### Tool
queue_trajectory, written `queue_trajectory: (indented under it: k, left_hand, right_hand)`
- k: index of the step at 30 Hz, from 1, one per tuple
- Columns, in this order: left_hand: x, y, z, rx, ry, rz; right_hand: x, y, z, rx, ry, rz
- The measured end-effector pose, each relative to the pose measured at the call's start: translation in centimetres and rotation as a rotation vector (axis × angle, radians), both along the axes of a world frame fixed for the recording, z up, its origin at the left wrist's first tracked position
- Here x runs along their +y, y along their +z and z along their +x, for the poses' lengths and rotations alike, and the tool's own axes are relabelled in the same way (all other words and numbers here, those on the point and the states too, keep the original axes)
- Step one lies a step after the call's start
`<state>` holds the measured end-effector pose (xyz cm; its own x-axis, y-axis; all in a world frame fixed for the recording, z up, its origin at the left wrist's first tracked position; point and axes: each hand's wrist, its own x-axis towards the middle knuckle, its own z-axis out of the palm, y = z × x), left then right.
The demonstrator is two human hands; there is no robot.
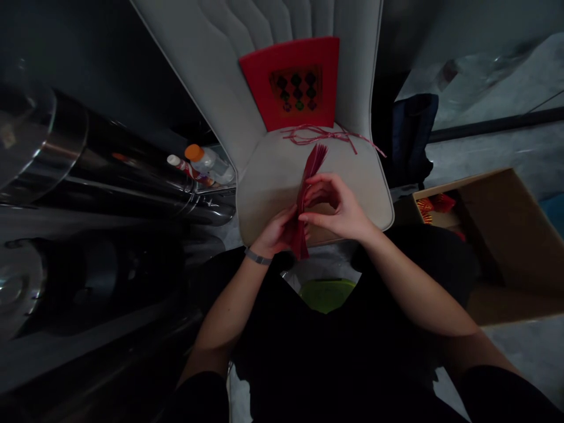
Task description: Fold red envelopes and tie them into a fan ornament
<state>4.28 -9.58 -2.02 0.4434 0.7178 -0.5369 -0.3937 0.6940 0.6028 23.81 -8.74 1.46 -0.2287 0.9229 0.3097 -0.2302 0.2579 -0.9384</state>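
I had a bundle of thin red strips [312,191] up between my hands, just above the seat cushion, the top end fanned out and the lower end hanging below my fingers. My left hand [277,232] was closed on the lower part of the bundle, gripping it from the side. My right hand [335,205] was grasping it higher up, with its fingertips [306,216] pressed on the strips and the other fingers curled. A grey wristband [258,256] sat on my left wrist.

Right under my hands was the beige cushion of an upholstered chair [356,200]. Past my fingertips, a loose tangle of thin pinkish-red cord [319,135] lay on the back of that cushion, and beyond it a red card [293,82] with a dark diamond pattern leaned on the chair back. Left of my hands stood a plastic bottle with an orange cap [207,163], with shiny metal cylinders [132,176] further out. Right of my hands was an open cardboard box [506,235] with red items [438,205] inside, and a dark bag [412,141] stood beyond the chair's edge. Below my hands, a green round object [326,295] showed on the floor, partly hidden by my body.
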Motion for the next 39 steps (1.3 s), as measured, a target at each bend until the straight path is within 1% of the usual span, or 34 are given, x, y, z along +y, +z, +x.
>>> queue_trajectory:
  k: [2, 4, 8, 10, 13, 16, 19, 25, 30, 32, 34, 37, 39]
  left_hand:
    - [0.0, -0.1, 0.1, -0.026, -0.029, -0.012]
    - [0.0, -0.2, 0.2, -0.014, -0.018, -0.048]
    - [0.1, -0.3, 0.7, 0.043, 0.103, -0.095]
    - [0.2, -0.2, 1.1, 0.064, 0.173, -0.074]
    - [0.4, 0.0, 1.5, 0.059, 0.266, -0.002]
    - [0.6, 0.2, 1.5, 0.016, 0.319, 0.089]
    - [0.8, 0.5, 1.5, 0.000, 0.314, 0.126]
    - [0.8, 0.9, 1.4, 0.070, 0.269, 0.168]
    - [0.7, 0.5, 1.2, 0.034, 0.246, 0.200]
    - [0.7, 0.4, 1.2, 0.031, 0.256, 0.209]
    - [0.8, 0.4, 1.2, 0.039, 0.278, 0.221]
    - [1.1, 0.7, 1.0, 0.081, 0.318, 0.236]
    - [1.4, 1.1, 0.6, 0.118, 0.341, 0.234]
  right_hand:
    - [0.0, 0.0, -0.1, -0.002, 0.002, -0.021]
    - [-0.1, 0.0, -0.2, 0.007, 0.003, -0.053]
    - [-0.3, -0.3, -0.4, 0.092, 0.025, -0.122]
    - [-0.3, -0.5, -0.5, 0.107, 0.052, -0.172]
    - [-0.2, -0.9, -0.7, 0.126, 0.066, -0.273]
    - [0.1, -1.2, -0.9, 0.170, 0.051, -0.372]
    - [0.1, -1.4, -1.0, 0.183, 0.033, -0.457]
    - [0.0, -1.1, -1.3, 0.222, 0.009, -0.572]
    - [0.1, -1.2, -1.5, 0.235, 0.013, -0.601]
    - [0.2, -1.2, -1.4, 0.215, 0.012, -0.580]
    - [0.3, -1.1, -1.1, 0.171, 0.028, -0.528]
    - [0.5, -1.4, -0.6, 0.076, 0.071, -0.475]
    - [0.7, -1.9, -0.2, 0.049, 0.076, -0.513]
